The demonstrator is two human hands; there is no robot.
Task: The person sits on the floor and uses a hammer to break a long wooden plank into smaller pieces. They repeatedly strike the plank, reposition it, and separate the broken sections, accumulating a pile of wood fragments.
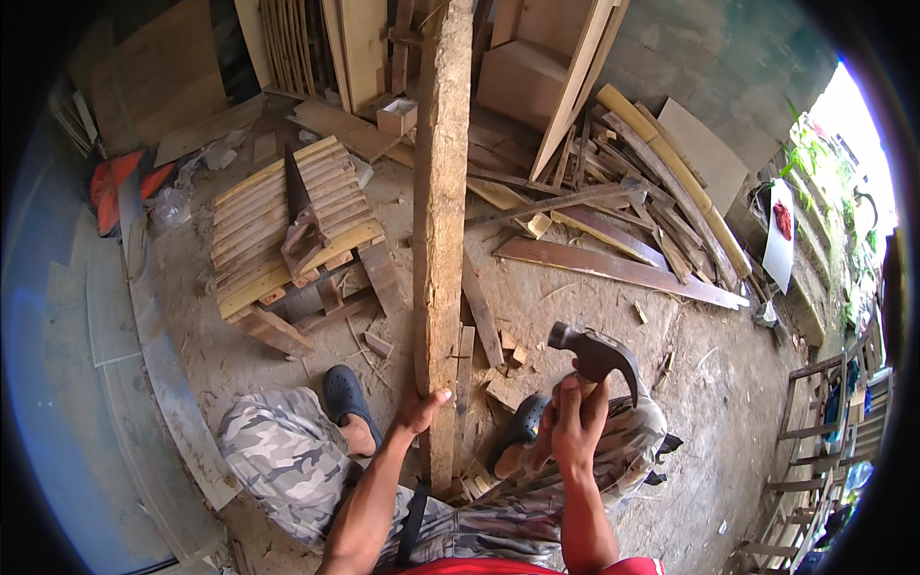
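Note:
A long rough wooden beam [443, 192] runs up the middle of the view from between my knees. My left hand [422, 412] is closed on its lower part, the thumb lying across the face of the wood. A thin dark bit, too small to name surely, sticks out of the beam's side just above that thumb. To the right, my right hand [573, 426] grips a claw hammer [599, 355] close below its dark metal head. The hammer is held up over my right knee, apart from the beam. Most of its handle is hidden by my fingers.
A handsaw [300, 216] lies on a low slatted wooden stand [249, 230] at the left. Scrap wood [661, 216] is heaped at the back right. Several small offcuts [513, 350] lie beyond my right shoe. A wooden rack [815, 436] stands at the right edge.

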